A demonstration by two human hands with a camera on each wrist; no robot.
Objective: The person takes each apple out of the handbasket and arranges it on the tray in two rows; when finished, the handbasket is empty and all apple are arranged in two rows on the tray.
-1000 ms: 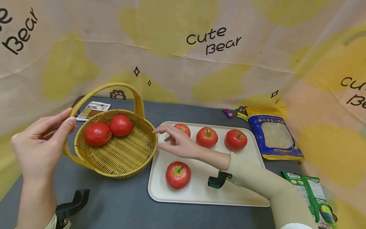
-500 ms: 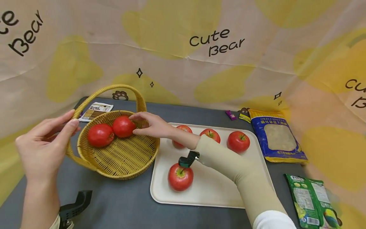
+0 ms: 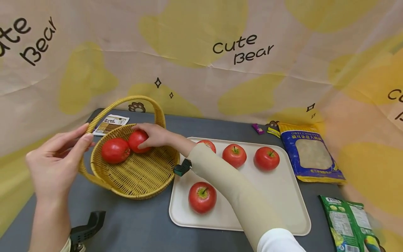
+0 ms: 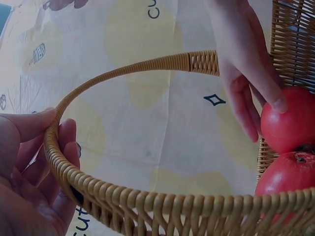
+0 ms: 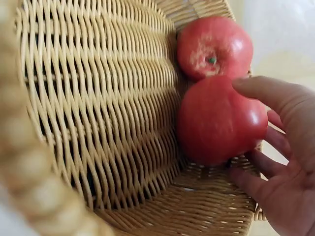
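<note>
A yellow wicker basket (image 3: pixel 141 183) stands left of the tray, its arched handle (image 3: pixel 127 100) pinched by my left hand (image 3: pixel 56 159) between thumb and fingers. Inside, two red apples lie side by side against the left and back part of the wall. My right hand (image 3: pixel 156 134) reaches over the rim and grips the right-hand apple (image 5: pixel 216 123), thumb on one side and fingers round the other. That apple touches its neighbour (image 3: pixel 115 151), as the right wrist view shows.
On the white tray (image 3: pixel 267 210) are several more apples, one at the front (image 3: pixel 202 197), others along the back. A blue pasta bag (image 3: pixel 315 154), a green packet (image 3: pixel 349 224) and small candies (image 3: pixel 258 128) lie around it. A white-brown packet (image 3: pixel 111 124) lies behind the basket.
My right hand has moved left from above the tray into the basket and taken hold of the right-hand apple. My left hand has stayed on the basket's handle.
</note>
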